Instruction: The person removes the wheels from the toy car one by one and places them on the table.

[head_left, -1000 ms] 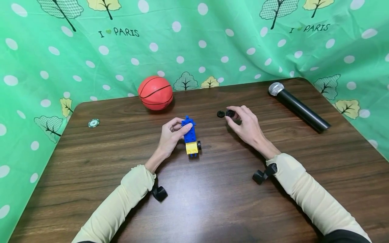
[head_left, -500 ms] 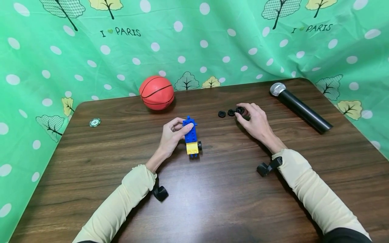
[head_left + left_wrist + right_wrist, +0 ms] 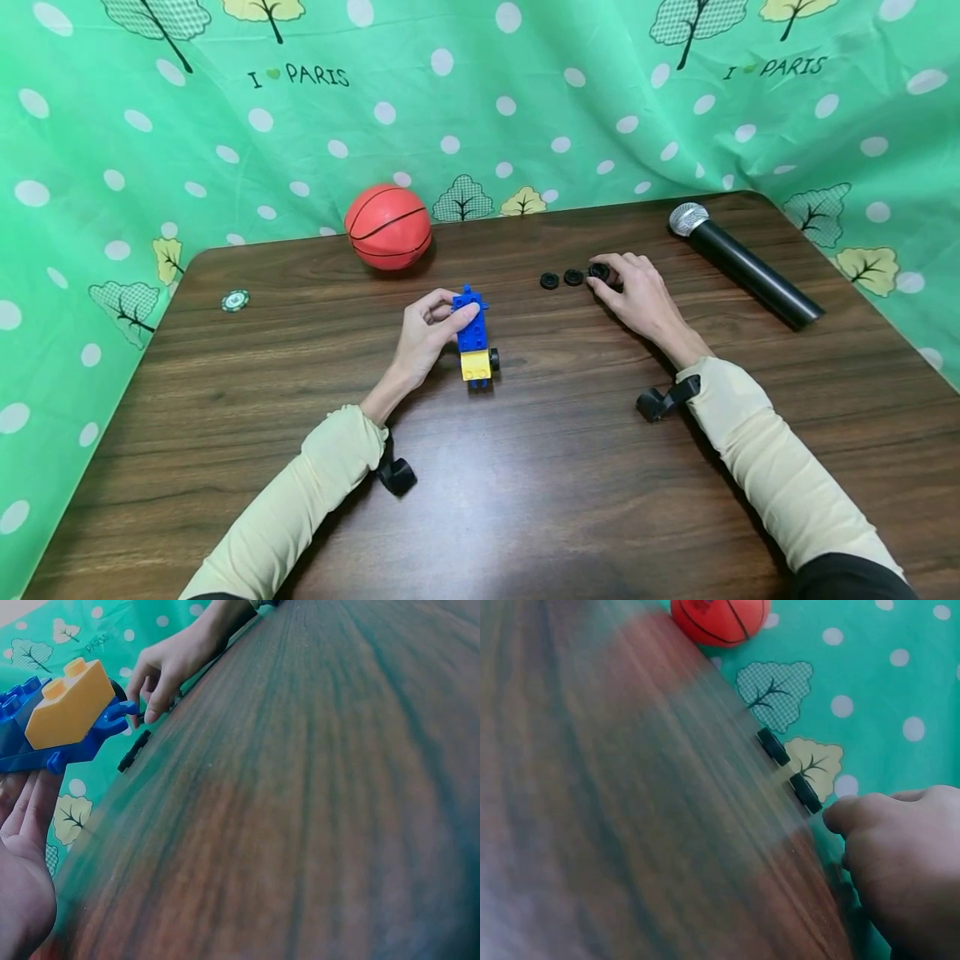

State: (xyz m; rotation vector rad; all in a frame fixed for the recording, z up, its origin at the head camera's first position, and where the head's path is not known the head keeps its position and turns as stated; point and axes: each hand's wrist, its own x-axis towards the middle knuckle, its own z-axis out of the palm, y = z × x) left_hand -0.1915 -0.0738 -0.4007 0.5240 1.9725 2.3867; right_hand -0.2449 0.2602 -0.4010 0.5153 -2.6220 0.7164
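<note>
Head view: left hand (image 3: 422, 340) grips toy vehicle (image 3: 472, 337), likely light, rigid, best held mid-body; right hand (image 3: 641, 297) pinches black wheel (image 3: 598, 271).

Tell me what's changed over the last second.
The right hand moved rightward, leaving the middle wheel on the table and pinching a third wheel farther right. The left hand still holds the blue-and-yellow toy; the leftmost wheel, ball, microphone and chip stayed put.

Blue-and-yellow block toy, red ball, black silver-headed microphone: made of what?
Blue-and-yellow toy: likely hard plastic, smooth; crisp moulded studs.
Red ball: probably rubber or vinyl, satin; soft sheen.
Black microphone: head looks like metal mesh, grainy silver; smooth handle, plastic or painted metal.
</note>
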